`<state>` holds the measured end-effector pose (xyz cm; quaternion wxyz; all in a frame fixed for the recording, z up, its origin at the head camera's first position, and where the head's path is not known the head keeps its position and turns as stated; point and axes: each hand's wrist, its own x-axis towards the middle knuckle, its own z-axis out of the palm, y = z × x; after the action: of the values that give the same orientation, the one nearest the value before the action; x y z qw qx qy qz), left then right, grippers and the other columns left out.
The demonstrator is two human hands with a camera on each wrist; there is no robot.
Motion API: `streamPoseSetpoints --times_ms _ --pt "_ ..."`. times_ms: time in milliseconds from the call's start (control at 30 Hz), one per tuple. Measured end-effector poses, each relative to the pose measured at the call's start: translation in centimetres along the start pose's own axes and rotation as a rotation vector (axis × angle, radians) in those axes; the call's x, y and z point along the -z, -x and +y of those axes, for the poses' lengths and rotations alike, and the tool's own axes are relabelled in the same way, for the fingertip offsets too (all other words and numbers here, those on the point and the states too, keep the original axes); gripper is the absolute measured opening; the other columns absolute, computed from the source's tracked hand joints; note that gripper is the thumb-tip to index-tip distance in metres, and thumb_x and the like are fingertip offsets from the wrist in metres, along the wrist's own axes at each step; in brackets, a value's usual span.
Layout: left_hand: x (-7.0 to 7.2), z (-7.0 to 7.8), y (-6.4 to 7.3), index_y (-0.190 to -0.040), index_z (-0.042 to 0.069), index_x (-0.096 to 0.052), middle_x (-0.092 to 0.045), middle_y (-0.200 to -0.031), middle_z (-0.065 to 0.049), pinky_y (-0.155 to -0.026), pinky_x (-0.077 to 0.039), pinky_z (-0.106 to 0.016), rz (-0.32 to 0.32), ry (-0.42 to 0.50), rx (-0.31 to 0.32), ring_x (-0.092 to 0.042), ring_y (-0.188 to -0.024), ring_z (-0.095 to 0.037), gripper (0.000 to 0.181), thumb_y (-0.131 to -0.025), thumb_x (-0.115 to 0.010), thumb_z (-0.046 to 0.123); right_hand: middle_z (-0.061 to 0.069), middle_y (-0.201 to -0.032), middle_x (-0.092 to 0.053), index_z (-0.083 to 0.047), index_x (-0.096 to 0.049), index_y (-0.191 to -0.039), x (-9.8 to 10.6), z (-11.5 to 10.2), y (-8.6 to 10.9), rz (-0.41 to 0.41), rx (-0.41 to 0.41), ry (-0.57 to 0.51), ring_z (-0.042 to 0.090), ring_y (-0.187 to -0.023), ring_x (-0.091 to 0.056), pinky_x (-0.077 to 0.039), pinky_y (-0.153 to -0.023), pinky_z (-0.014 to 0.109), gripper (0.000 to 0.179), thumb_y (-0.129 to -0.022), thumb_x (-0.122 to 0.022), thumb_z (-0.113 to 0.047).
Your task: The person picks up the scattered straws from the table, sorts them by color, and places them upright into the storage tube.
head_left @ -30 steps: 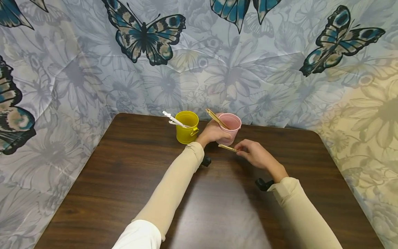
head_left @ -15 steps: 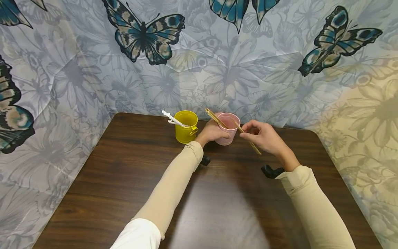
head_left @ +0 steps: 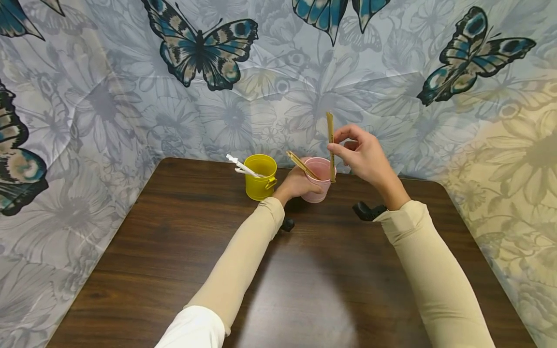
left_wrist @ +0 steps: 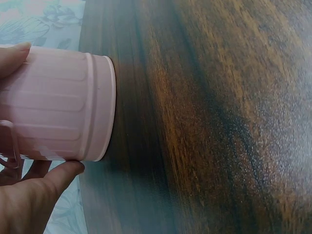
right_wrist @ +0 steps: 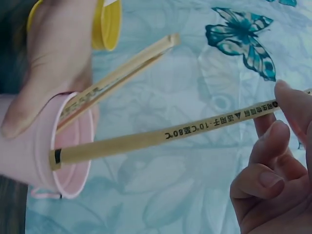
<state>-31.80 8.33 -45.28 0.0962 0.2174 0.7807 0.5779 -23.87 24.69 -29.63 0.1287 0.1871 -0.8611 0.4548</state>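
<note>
In the head view my left hand [head_left: 296, 184] grips a small pink bucket [head_left: 319, 191] near the table's far edge. The left wrist view shows fingers on both sides of the bucket's ribbed wall. Thumb and fingers of my right hand [head_left: 364, 155] pinch a straw in a brown printed wrapper [head_left: 330, 130]. It stands nearly upright, its lower end overlapping the pink bucket's right rim. The right wrist view has that wrapped straw's dark-banded end [right_wrist: 57, 158] at the bucket mouth. More brown wrapped straws [head_left: 301, 163] lean inside toward the left, their lower parts hidden.
A yellow bucket [head_left: 261, 189] with white wrapped straws [head_left: 243, 166] leaning out of it stands just left of the pink one. Behind the brown wooden table [head_left: 174, 232] hangs a butterfly-patterned cloth [head_left: 235, 121].
My right hand has risen from low in front of the pink bucket to above its right rim, turning the wrapped straw from flat to upright. The left hand and bucket have stayed put.
</note>
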Motion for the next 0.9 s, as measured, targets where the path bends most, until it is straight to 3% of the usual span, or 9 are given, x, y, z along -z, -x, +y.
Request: streamPoseSetpoints --times_ms 167,300,467,567,700,900 --pt "0.2 0.1 0.2 -0.146 0.012 -0.045 -0.065 -0.133 -0.008 -0.107 -0.052 -0.034 -0.004 -0.020 -0.017 -0.063 -0.119 -0.022 0.095 -0.064 -0.093 0.004 -0.006 -0.098 -0.064 -0.005 -0.064 -0.112 -1.5 1.1 -1.3 0.013 -0.022 -0.084 0.006 -0.055 -0.055 -0.048 -0.053 0.022 0.023 -0.095 -0.073 -0.017" --pt "0.2 0.2 0.5 -0.146 0.011 -0.046 -0.064 -0.134 -0.009 -0.108 -0.052 -0.035 -0.010 -0.006 -0.037 -0.063 -0.120 -0.024 0.093 -0.065 -0.093 0.002 0.003 -0.103 -0.065 -0.007 -0.063 -0.115 -2.9 2.8 -1.8 -0.003 -0.071 -0.059 0.014 -0.058 -0.059 -0.051 -0.054 0.024 0.024 -0.098 -0.070 -0.022" --pt "0.0 0.3 0.6 -0.151 0.013 -0.040 -0.058 -0.141 -0.009 -0.111 -0.049 -0.036 -0.032 0.011 -0.034 -0.059 -0.126 -0.025 0.097 -0.069 -0.091 0.003 0.013 -0.113 -0.067 -0.010 -0.063 -0.116 -4.0 4.7 -1.4 -0.047 -0.115 0.051 0.031 -0.083 -0.066 -0.053 -0.068 0.027 0.024 -0.099 -0.067 -0.027" --pt "-0.1 0.4 0.6 -0.151 0.015 -0.041 -0.057 -0.142 -0.008 -0.111 -0.049 -0.036 -0.054 -0.003 -0.032 -0.059 -0.127 -0.025 0.095 -0.070 -0.091 0.005 0.014 -0.117 -0.068 -0.010 -0.062 -0.119 -4.2 5.2 -0.9 -0.064 -0.115 0.089 0.031 -0.104 -0.065 -0.053 -0.084 0.035 0.027 -0.099 -0.067 -0.028" --pt "0.1 0.7 0.6 -0.148 0.016 -0.046 -0.059 -0.140 -0.007 -0.110 -0.049 -0.034 -0.073 -0.051 -0.051 -0.060 -0.126 -0.025 0.090 -0.070 -0.091 0.007 0.013 -0.119 -0.068 -0.008 -0.061 -0.123 -4.4 5.4 -0.5 -0.081 -0.112 0.109 0.031 -0.115 -0.063 -0.053 -0.097 0.046 0.033 -0.099 -0.069 -0.029" --pt "0.0 0.3 0.7 -0.147 0.009 -0.047 -0.061 -0.140 -0.013 -0.112 -0.048 -0.036 -0.079 -0.030 -0.126 -0.061 -0.127 -0.031 0.083 -0.076 -0.088 0.007 0.009 -0.115 -0.071 -0.012 -0.062 -0.126 -4.5 5.6 0.6 -0.096 -0.131 0.205 0.029 -0.098 -0.069 -0.055 -0.081 0.041 0.034 -0.099 -0.069 -0.030"
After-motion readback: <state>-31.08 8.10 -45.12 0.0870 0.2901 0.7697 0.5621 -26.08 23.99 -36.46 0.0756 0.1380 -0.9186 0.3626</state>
